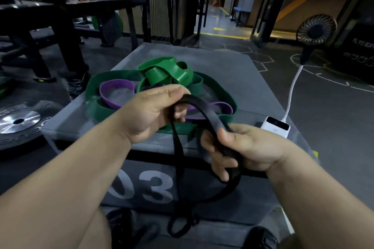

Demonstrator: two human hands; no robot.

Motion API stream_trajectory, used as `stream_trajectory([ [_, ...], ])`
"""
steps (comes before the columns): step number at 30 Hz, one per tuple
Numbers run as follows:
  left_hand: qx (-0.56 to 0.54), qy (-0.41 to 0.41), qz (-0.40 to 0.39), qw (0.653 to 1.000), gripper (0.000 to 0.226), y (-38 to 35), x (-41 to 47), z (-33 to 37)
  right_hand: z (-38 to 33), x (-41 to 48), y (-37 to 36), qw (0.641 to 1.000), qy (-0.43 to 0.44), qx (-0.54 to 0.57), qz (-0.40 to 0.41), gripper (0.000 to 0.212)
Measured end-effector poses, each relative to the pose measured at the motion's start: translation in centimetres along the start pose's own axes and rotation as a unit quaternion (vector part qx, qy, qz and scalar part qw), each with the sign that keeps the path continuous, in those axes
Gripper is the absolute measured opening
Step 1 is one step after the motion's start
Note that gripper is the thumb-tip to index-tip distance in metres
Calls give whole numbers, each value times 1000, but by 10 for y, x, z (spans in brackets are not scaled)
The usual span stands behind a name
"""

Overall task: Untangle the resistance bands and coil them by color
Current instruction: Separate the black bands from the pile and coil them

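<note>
Grey box is showing a big pale "03" on its near face; a black box far right is carrying white lettering that seems to be reading "PLYO SOFT", cut off at the frame edge. Raised letters on the weight plate lying on the floor at left are too blurred to read. Left hand is pinching the black band between thumb and curled fingers above the near part of the box top. Right hand is gripping the same band lower and to the right, fingers wrapped round it. The band is arching between the two hands, and its remainder is hanging past the box's near edge, down in front of the "03". The other bands are piled on the centre-left of the box top: one bright green band folded on top at the far side, one dark green band looping out to the left edge, and one purple band, possibly two, tangled inside it. The far and right parts of the top are lying bare. One white power bank is sitting at the right edge, its cable rising to one fan.
</note>
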State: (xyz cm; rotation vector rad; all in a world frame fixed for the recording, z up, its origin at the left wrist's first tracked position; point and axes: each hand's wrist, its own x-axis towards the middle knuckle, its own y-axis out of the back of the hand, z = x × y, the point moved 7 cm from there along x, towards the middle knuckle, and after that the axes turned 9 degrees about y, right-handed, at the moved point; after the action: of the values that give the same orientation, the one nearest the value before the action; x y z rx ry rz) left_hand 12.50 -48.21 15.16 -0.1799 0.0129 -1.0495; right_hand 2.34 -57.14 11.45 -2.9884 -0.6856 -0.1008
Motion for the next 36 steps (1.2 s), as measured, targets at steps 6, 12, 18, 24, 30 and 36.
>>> stream_trajectory([
  [6,95,27,82,992,25,-15,7,-26,-8,10,-22,980,61,174,-70,42],
  [12,85,35,25,995,78,-22,7,-41,-24,13,-5,965,84,249,-18,46],
  [18,159,-30,38,986,28,-18,10,-22,-19,6,3,971,21,236,17,51],
  [24,133,-7,11,991,29,-29,7,-33,-28,10,-6,952,47,300,-23,21],
  [30,34,-63,118,990,22,-19,8,-18,-7,13,-8,969,45,243,-6,29],
  [36,33,-25,93,995,28,-25,9,-31,-27,12,-3,954,94,281,-40,38],
])
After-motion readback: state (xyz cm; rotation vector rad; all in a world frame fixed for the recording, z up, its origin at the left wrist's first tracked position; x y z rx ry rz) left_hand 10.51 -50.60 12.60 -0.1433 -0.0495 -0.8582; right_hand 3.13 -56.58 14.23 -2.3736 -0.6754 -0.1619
